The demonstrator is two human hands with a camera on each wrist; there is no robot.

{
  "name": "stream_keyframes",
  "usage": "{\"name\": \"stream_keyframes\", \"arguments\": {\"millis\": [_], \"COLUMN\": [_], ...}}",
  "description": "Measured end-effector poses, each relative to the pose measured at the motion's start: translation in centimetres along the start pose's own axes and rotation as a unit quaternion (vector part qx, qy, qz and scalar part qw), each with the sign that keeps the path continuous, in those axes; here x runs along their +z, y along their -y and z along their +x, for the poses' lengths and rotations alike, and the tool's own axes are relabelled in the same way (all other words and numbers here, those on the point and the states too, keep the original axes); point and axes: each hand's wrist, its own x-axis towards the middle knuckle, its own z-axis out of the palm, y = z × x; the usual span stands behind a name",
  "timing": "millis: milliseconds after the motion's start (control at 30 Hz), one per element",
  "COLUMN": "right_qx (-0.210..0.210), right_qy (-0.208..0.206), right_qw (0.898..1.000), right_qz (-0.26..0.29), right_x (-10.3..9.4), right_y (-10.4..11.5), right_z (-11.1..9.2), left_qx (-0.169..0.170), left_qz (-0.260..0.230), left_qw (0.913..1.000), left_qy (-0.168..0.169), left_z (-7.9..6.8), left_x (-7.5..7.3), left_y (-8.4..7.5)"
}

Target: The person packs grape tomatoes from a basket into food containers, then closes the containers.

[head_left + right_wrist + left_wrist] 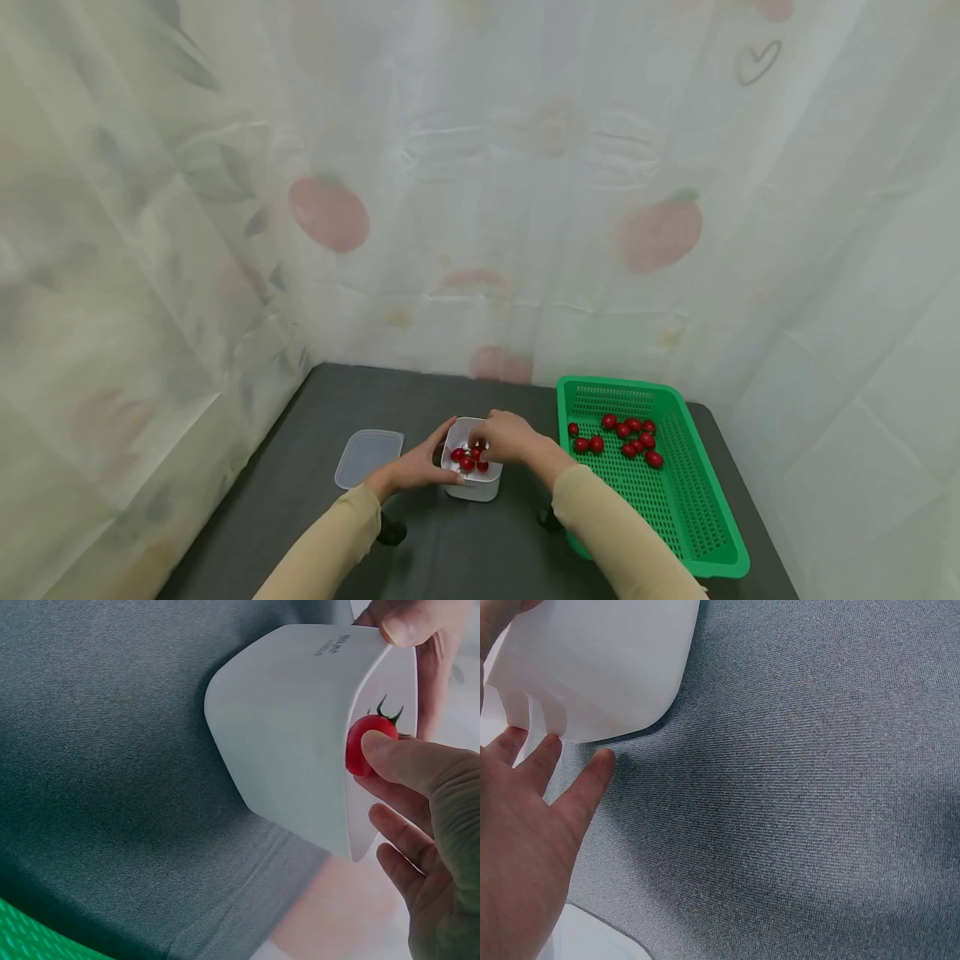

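Note:
A small white plastic container (pixel 472 490) stands on the dark cloth-covered table with several red cherry tomatoes (pixel 467 464) inside. My left hand (pixel 415 467) holds it from the left, thumb over the near rim and fingers spread along the wall. Over the container's mouth, my right hand (pixel 506 436) pinches one cherry tomato (pixel 355 744) between thumb and forefinger. That tomato has a green stem and overlaps the rim in the right wrist view. The other right-hand fingers curve loosely near the opening.
A translucent square lid (pixel 367 459) lies on the table left of the container. To the right stands a green perforated basket (pixel 708 492) with several more cherry tomatoes (pixel 647 440) toward its far end. A printed curtain (pixel 480 208) hangs behind the table.

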Motion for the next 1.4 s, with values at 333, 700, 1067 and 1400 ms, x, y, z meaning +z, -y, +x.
{"name": "stream_keyframes", "arguments": {"millis": [333, 700, 1067, 1400], "right_qx": [0.007, 0.000, -0.005, 0.010], "right_qy": [0.023, 0.017, -0.040, -0.116], "right_qw": [1.000, 1.000, 0.999, 0.993], "right_qz": [-0.014, -0.020, 0.007, 0.021], "right_x": [0.7, 1.0, -1.5, -4.1], "right_y": [0.3, 0.5, -1.0, -5.4], "right_z": [0.3, -0.1, -2.3, -6.9], "left_qx": [-0.005, 0.007, 0.007, 0.011], "left_qz": [-0.003, -0.012, -0.013, 0.015], "left_qw": [1.0000, 0.9999, 0.9999, 0.9998], "left_qy": [0.003, 0.006, 0.003, -0.011], "left_z": [-0.1, -0.2, 0.1, 0.0], "left_x": [0.1, 0.0, 0.1, 0.1], "left_y": [-0.1, -0.3, -0.1, 0.3]}}
